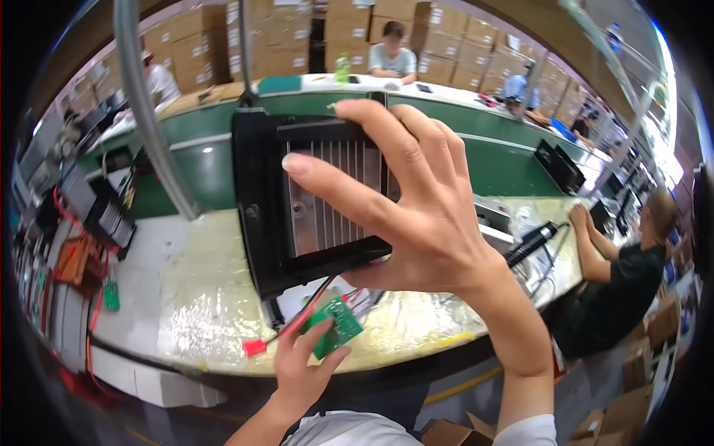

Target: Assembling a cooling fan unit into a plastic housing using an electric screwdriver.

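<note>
My right hand (435, 204) is closed round a black housing (259, 201), raised in front of me above the bench. Set in the housing is a finned silver metal plate (316, 230), partly covered by my thumb. Lower down, my left hand (297, 372) pinches a green circuit board (341, 328) between thumb and fingers, just below the housing. Red and black wires run by the board, and a red connector (254, 347) hangs at their end. Where the wires join is hidden.
A plastic-covered bench (190, 297) lies beneath my hands. To the right are a black powered screwdriver (532, 241) with a cord and a seated person (621, 290). A metal post (152, 111) rises at left, near another green board (111, 295). Cardboard boxes (271, 44) stack behind.
</note>
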### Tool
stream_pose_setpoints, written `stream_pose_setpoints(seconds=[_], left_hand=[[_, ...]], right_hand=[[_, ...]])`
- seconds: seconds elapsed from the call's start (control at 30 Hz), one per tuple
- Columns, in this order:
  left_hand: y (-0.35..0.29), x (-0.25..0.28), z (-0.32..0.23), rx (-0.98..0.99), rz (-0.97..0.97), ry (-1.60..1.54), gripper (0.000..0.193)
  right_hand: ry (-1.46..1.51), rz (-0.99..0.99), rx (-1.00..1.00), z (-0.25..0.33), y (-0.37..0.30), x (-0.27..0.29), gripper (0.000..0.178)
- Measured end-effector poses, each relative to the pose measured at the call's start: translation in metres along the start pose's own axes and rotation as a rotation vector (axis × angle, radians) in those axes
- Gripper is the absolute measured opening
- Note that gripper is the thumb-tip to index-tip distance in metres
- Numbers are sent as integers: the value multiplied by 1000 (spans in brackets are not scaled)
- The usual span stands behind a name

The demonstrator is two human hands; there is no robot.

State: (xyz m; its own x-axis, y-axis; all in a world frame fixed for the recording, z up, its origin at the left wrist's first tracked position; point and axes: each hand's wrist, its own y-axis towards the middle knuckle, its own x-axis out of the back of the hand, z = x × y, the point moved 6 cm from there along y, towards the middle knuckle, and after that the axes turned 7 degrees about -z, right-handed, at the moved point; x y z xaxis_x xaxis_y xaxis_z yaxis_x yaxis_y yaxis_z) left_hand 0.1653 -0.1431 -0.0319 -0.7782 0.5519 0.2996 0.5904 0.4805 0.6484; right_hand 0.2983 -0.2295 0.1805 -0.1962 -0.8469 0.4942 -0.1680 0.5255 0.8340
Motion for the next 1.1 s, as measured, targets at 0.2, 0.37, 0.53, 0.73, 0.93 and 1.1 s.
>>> stream_pose_setpoints(seconds=[0.2, 0.37, 0.53, 0.73, 0.93, 1.1], left_hand=[[-9, -50, 7, 51, 14, 15, 43], [-8, -68, 24, 49, 119, 17, 38], [-12, -68, 28, 88, 245, 112, 35], [-11, -55, 27, 51, 255, 95, 35], [-28, -32, 10, 84, 280, 88, 36], [-17, -28, 6, 114, 346, 95, 33]], right_hand=[[-97, 256, 152, 10, -20, -57, 96], [-148, 562, 168, 15, -40, -85, 89], [-216, 692, 303, 33, -68, -127, 62], [-169, 753, 281, 44, -77, -162, 51], [24, 908, 161, 43, -77, -158, 85], [161, 610, -73, 33, -67, -104, 72]])
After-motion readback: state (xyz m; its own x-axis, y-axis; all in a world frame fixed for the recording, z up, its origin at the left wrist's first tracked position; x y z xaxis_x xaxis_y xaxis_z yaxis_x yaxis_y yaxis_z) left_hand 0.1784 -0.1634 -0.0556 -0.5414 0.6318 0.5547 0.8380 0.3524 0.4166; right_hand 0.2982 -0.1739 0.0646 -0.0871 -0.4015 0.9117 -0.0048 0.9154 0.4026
